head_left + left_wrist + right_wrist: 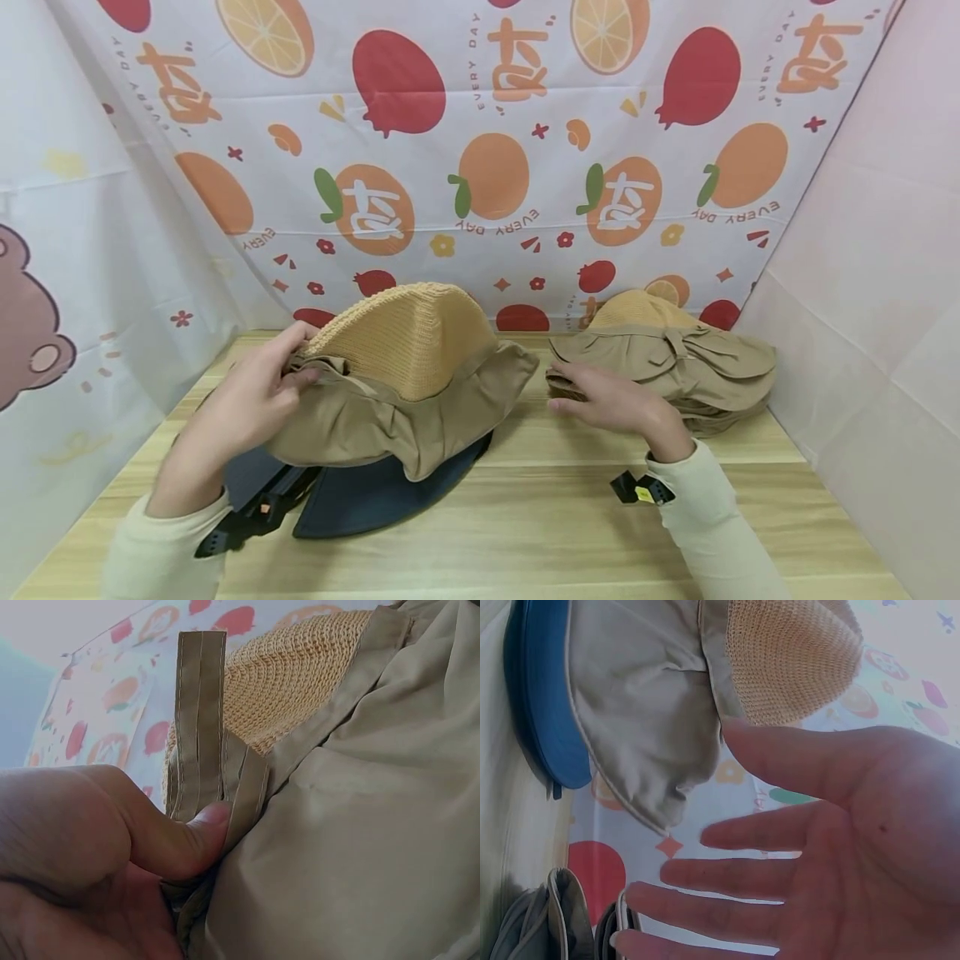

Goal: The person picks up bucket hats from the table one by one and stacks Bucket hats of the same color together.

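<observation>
My left hand [251, 400] pinches a sun hat [420, 358] at its left side, lifting it in a tilt over a dark blue brimmed hat [382, 500]. The lifted hat has a straw-coloured knitted crown and a wide khaki cloth brim. In the left wrist view the thumb presses on a khaki strap [199, 712] at the hat's band; the other fingertips are hidden behind the cloth. My right hand [618, 400] holds nothing, its fingers spread in the right wrist view, close to the left edge of a stack of similar khaki hats [697, 367].
The hats are over a light wood-grain table [540, 533]. Behind it hangs a fruit-print cloth [465, 100], with pale cloth walls at the left and right [862, 275]. A black wrist strap [251, 525] lies close to the blue hat.
</observation>
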The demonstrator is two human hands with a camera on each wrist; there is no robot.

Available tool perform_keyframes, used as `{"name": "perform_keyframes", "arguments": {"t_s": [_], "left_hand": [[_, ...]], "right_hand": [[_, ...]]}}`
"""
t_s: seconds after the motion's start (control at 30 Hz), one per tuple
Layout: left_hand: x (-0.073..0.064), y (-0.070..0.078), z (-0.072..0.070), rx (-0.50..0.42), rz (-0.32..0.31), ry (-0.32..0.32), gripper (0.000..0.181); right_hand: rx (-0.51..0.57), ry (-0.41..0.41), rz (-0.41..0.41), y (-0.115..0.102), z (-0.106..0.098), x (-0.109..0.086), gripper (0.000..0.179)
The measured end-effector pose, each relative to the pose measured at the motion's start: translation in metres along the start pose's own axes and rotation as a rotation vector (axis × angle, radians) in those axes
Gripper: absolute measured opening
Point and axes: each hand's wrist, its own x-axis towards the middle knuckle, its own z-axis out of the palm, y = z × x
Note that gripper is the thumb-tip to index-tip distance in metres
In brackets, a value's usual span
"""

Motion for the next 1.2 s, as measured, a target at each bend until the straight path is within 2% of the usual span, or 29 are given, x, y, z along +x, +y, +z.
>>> {"name": "perform_keyframes", "arguments": {"t_s": [0.1,0.23,0.53,0.73,0.83,1.0,1.2], "left_hand": [[0.002,0.005,0.002,-0.018,0.012,-0.021,0.039],[0.004,0.011,0.007,-0.051,0.031,-0.053,0.038],[0.005,0.019,0.02,-0.112,0.009,-0.176,0.034],[0.007,0.02,0.03,-0.111,-0.009,-0.19,0.03],[0.008,0.018,0.033,-0.12,-0.026,-0.194,0.027],[0.01,0.013,0.037,-0.138,-0.073,-0.234,0.024],[0.011,0.006,0.041,-0.109,-0.086,-0.287,0.021]], "right_hand": [[0.009,0.019,0.017,0.0,0.0,0.0,0.069],[0.0,0.037,-0.017,0.0,0.001,0.001,0.066],[-0.042,0.032,-0.08,-0.001,0.002,0.001,0.042],[-0.031,0.012,-0.068,0.0,0.001,0.002,0.027],[-0.036,0.008,-0.059,0.001,0.001,0.002,0.007],[-0.06,0.026,-0.063,0.001,0.0,0.001,0.026],[-0.084,0.052,-0.038,0.004,0.0,0.001,0.02]]}}
